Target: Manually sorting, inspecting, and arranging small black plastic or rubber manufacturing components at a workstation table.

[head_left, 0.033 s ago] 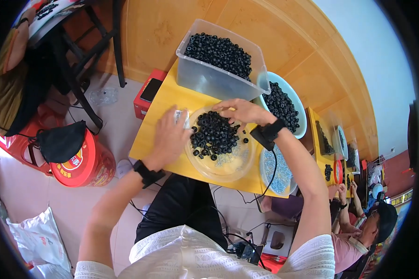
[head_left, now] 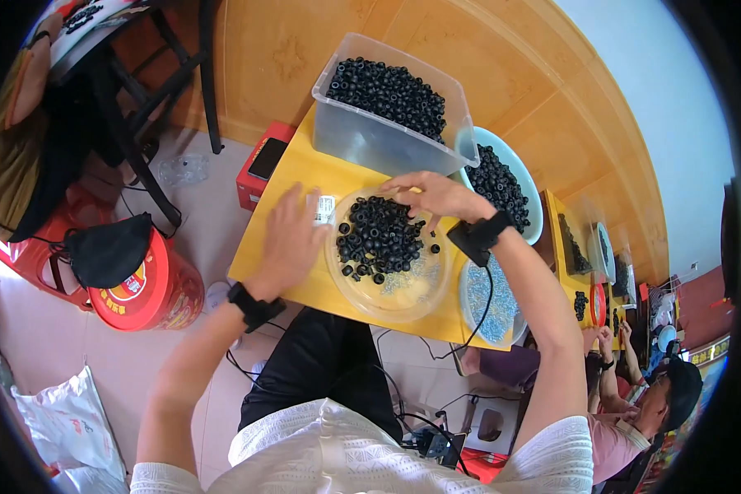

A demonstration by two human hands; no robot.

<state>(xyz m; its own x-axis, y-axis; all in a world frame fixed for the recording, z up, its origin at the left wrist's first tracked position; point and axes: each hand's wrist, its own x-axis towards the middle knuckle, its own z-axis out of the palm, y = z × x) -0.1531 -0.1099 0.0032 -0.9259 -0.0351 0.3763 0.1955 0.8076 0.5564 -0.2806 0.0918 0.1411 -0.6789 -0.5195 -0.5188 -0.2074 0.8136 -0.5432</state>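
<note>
Head view looks straight down on my two hands over a small yellow worktop. My left hand lies flat, palm down, fingers stretched and slightly spread, on the worktop near its left edge; it grips nothing. Its fingertips reach toward a small white packet lying just beside the rim of a clear round bowl. A black band wraps that wrist.

My right hand hovers over the far rim of the bowl, fingers curled loosely downward and drawn close together, their tips at the edge of a heap of small black rings. Whether a ring is pinched between them I cannot tell, since the fingers hide their own undersides. A black wrist device sits on that wrist, with a thin cable trailing off toward me.

The black rings fill the middle of the bowl, which stands at the centre of the worktop, with pale small bits showing on its bottom toward the near edge. At the far edge stands a clear rectangular tub heaped with the same rings. Past the right edge sits a pale blue basin of more rings, and near it a round dish of light blue bits. A red barrel stands on the floor to the left.
</note>
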